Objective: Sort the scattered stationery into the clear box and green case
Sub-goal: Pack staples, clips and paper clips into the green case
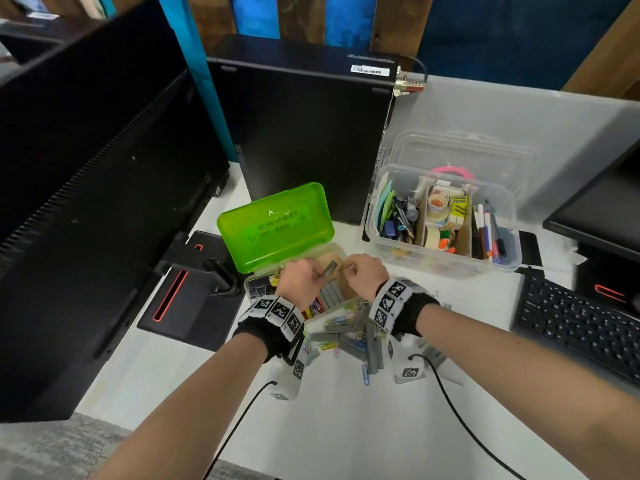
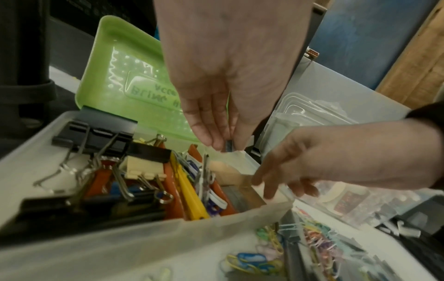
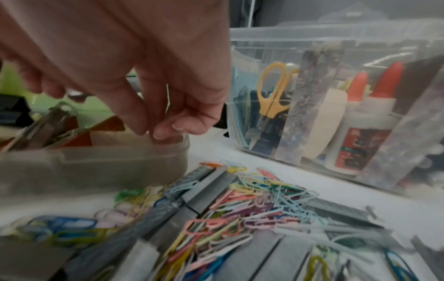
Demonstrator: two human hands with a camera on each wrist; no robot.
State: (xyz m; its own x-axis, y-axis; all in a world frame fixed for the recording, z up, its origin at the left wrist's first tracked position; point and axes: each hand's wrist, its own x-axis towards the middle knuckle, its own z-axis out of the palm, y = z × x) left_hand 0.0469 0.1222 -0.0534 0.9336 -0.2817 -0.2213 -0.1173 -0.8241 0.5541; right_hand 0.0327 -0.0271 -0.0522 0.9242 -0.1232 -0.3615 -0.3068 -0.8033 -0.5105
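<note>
Left hand (image 1: pixel 300 279) pinches a staple strip (image 1: pixel 330 269) over the open green case (image 1: pixel 277 223), likely to drop it in; right hand (image 1: pixel 363 275), fingers loosely curled, holds nothing visible.

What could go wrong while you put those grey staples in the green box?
The staple strip that the left hand pinches might snap and scatter. The green case already looks crowded with binder clips, so it might not close. A wrist might also sweep the loose paper clips further across the table.
</note>
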